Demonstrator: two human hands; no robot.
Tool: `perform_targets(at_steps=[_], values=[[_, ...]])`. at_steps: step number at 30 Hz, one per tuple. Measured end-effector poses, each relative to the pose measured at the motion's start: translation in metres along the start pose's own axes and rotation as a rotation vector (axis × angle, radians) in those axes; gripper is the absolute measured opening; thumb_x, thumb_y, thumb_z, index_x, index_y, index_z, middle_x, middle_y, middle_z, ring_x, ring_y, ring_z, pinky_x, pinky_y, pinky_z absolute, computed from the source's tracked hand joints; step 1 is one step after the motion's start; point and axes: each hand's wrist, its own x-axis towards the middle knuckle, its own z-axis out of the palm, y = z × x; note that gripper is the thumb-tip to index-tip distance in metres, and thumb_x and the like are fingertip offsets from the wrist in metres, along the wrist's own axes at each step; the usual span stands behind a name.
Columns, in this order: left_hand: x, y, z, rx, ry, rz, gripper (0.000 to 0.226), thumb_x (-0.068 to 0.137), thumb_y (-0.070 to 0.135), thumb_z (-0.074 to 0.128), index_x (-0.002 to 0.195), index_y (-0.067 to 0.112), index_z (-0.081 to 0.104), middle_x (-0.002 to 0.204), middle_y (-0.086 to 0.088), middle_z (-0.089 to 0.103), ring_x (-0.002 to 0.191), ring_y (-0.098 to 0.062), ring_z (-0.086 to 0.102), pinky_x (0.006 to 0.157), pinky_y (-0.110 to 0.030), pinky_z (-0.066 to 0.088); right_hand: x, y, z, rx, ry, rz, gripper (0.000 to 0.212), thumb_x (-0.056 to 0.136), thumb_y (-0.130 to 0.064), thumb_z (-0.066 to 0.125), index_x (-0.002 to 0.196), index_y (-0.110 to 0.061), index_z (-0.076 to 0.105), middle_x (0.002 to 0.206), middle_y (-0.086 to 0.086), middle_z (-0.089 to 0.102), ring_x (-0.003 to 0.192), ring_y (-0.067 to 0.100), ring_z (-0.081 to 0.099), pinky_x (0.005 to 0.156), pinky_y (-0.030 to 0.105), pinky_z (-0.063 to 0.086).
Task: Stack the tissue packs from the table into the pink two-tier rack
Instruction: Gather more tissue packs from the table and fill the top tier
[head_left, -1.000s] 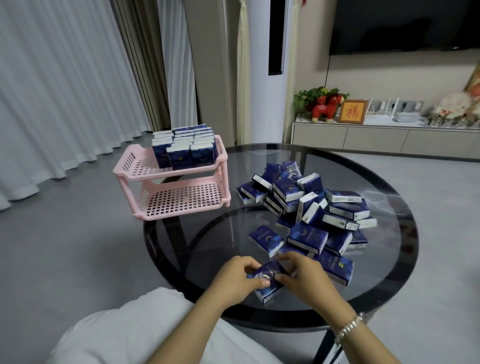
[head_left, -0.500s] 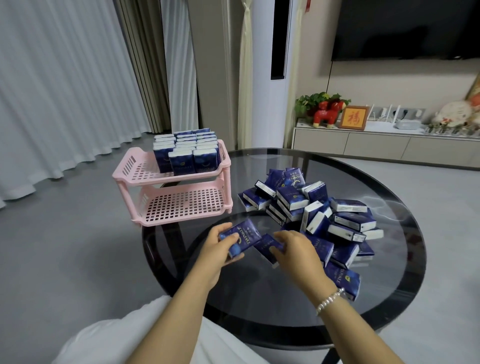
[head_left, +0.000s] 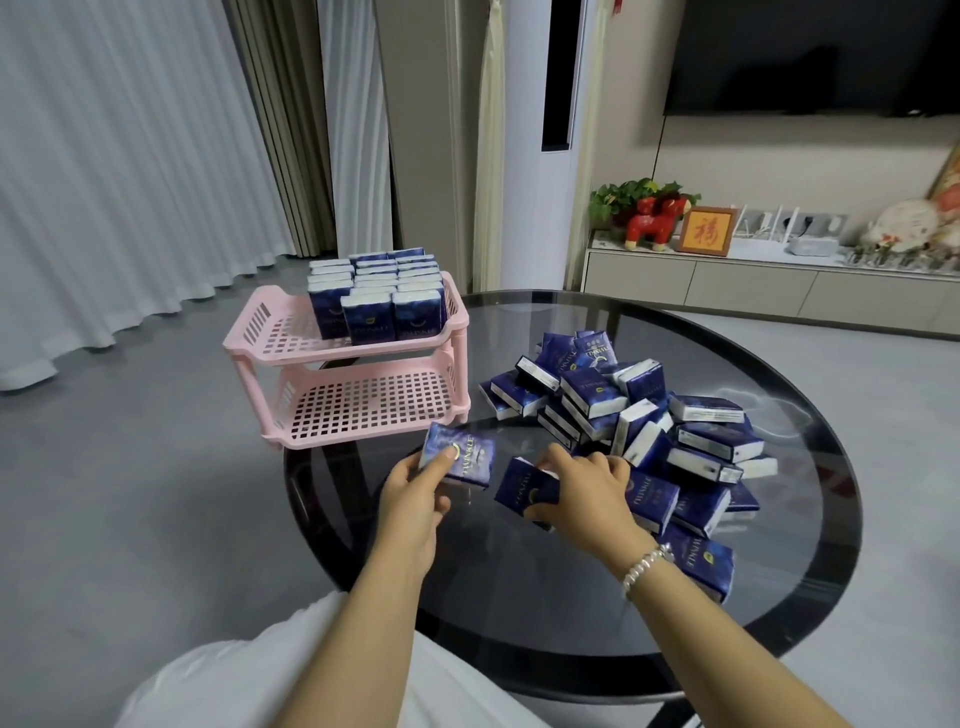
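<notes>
The pink two-tier rack (head_left: 260, 338) stands at the left edge of the round glass table (head_left: 810, 582). Its top tier carries several upright blue tissue packs (head_left: 374, 306); its lower tier is bare. A loose heap of blue tissue packs (head_left: 623, 410) lies to the right of the rack. My left hand (head_left: 415, 499) grips one blue pack (head_left: 465, 457) lifted just in front of the rack's lower tier, thumb on its face. My right hand (head_left: 582, 488) grips a second pack (head_left: 519, 491) at the heap's near edge.
A dark TV hangs on the wall above a low white cabinet (head_left: 753, 280) with a red horse figure (head_left: 649, 223) and a framed picture. White curtains (head_left: 130, 171) hang at the left. My white-clad lap (head_left: 260, 675) is at the bottom.
Both hands have moved away from me, from the table's near edge toward the rack and the heap. The left hand's pack has risen and turned upright; the right hand now grips another pack.
</notes>
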Motion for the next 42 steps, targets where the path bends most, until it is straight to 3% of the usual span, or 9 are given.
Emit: perform_targets(at_steps=[7,13,17,20,24,31,34,39,42], values=[[-0.008,0.002,0.007,0.053,-0.072,0.088,0.007,0.092,0.019,0.060,0.097,0.020,0.064,0.096,-0.002,0.072,0.088,-0.017,0.066,0.087,-0.039,0.052,-0.005,0.007,-0.028,0.733,0.072,0.070,0.050,0.081,-0.022,0.071,0.124,-0.023,0.045,0.100,-0.001,0.058,0.090,0.011,0.056,0.076,0.024,0.044],[-0.013,-0.005,0.014,0.328,-0.068,0.133,0.028,0.086,0.023,0.068,0.111,0.012,0.065,0.106,-0.006,0.072,0.096,-0.021,0.068,0.093,-0.046,0.053,-0.006,0.009,-0.048,0.892,-0.041,-0.067,0.034,0.085,-0.017,0.067,0.118,-0.021,0.062,0.105,-0.012,0.067,0.100,0.005,0.063,0.093,0.033,0.051],[-0.018,-0.004,0.018,0.312,-0.167,0.085,0.018,0.090,0.023,0.062,0.107,0.020,0.067,0.105,-0.006,0.073,0.099,-0.024,0.068,0.091,-0.044,0.054,0.001,0.002,-0.040,0.814,-0.065,-0.135,0.036,0.088,-0.019,0.063,0.123,-0.027,0.060,0.118,-0.007,0.060,0.111,0.007,0.057,0.096,0.022,0.046],[-0.021,-0.003,0.019,0.241,-0.300,0.027,0.030,0.094,0.026,0.055,0.118,0.013,0.064,0.111,-0.012,0.071,0.099,-0.024,0.067,0.093,-0.043,0.050,0.008,-0.005,-0.037,0.654,-0.043,-0.211,0.036,0.089,-0.019,0.062,0.124,-0.026,0.060,0.109,-0.005,0.057,0.102,0.005,0.051,0.080,0.003,0.037],[-0.023,-0.002,0.018,0.279,-0.441,0.040,0.029,0.091,0.026,0.056,0.119,0.024,0.062,0.113,-0.005,0.071,0.105,-0.021,0.066,0.095,-0.038,0.049,0.013,-0.008,-0.035,0.594,-0.046,-0.257,0.034,0.088,-0.022,0.063,0.121,-0.026,0.062,0.094,-0.017,0.055,0.095,0.003,0.047,0.078,0.000,0.033],[-0.018,-0.010,0.019,0.285,-0.434,-0.005,0.029,0.090,0.017,0.060,0.120,0.015,0.062,0.109,-0.006,0.072,0.099,-0.019,0.068,0.085,-0.031,0.052,0.002,0.012,-0.038,0.640,0.047,-0.117,0.038,0.084,-0.033,0.066,0.121,-0.029,0.061,0.100,-0.007,0.063,0.084,-0.003,0.056,0.073,0.007,0.043],[-0.018,-0.013,0.020,0.263,-0.431,-0.024,0.025,0.093,0.014,0.056,0.117,0.013,0.062,0.109,-0.008,0.072,0.093,-0.016,0.069,0.078,-0.026,0.054,-0.007,0.034,-0.046,0.443,0.144,-0.025,0.031,0.085,-0.024,0.066,0.116,-0.021,0.065,0.095,-0.005,0.060,0.076,0.004,0.053,0.067,0.012,0.040],[-0.020,-0.020,0.025,0.294,-0.464,-0.031,0.024,0.092,0.012,0.057,0.116,0.013,0.063,0.108,-0.007,0.072,0.091,-0.014,0.070,0.076,-0.024,0.054,-0.024,0.067,-0.051,0.103,0.100,0.067,0.025,0.081,-0.024,0.069,0.105,-0.015,0.070,0.099,0.006,0.058,0.096,0.024,0.056,0.077,0.029,0.043],[-0.022,-0.024,0.028,0.318,-0.486,-0.030,0.025,0.092,0.013,0.057,0.116,0.014,0.063,0.109,-0.007,0.072,0.095,-0.017,0.069,0.083,-0.029,0.052,-0.029,0.075,-0.046,0.020,0.025,0.094,0.041,0.080,-0.028,0.069,0.117,-0.012,0.063,0.110,0.010,0.057,0.112,0.030,0.048,0.085,0.032,0.041]])
